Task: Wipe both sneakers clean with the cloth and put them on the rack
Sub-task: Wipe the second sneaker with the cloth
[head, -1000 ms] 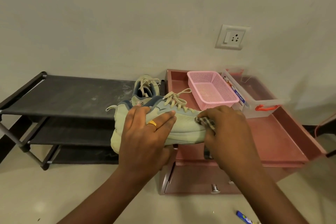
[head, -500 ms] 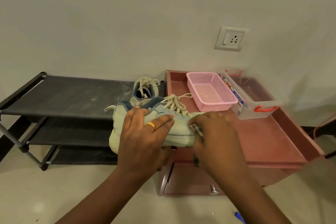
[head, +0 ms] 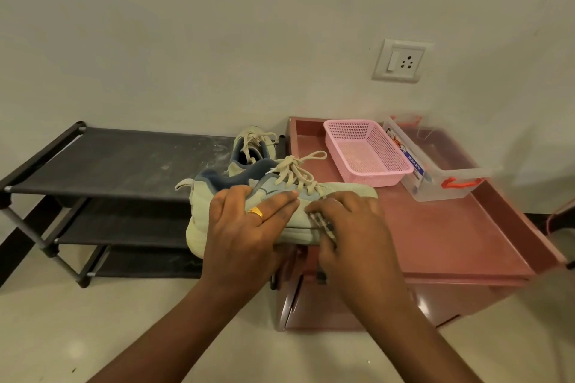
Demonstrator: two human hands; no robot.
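My left hand (head: pixel 245 227) grips a pale green sneaker (head: pixel 202 218) with blue trim and cream laces, held sideways in the air between the rack and the pink cabinet. My right hand (head: pixel 348 227) presses a checked cloth (head: pixel 323 222) against the sneaker's side near the toe; most of the cloth is hidden under the hand. The second sneaker (head: pixel 252 146) stands on the top shelf of the black shoe rack (head: pixel 102 162), at its right end, partly hidden behind the held shoe.
A pink cabinet (head: pixel 451 236) with a raised rim stands right of the rack. On it sit a pink mesh basket (head: pixel 364 152) and a clear plastic box (head: pixel 435 165) with orange clips. A wall socket (head: pixel 401 60) is above. The rack's lower shelves are bare.
My right hand has slid the cloth leftward along the sneaker's side, from the toe toward the middle. My left hand keeps its hold.
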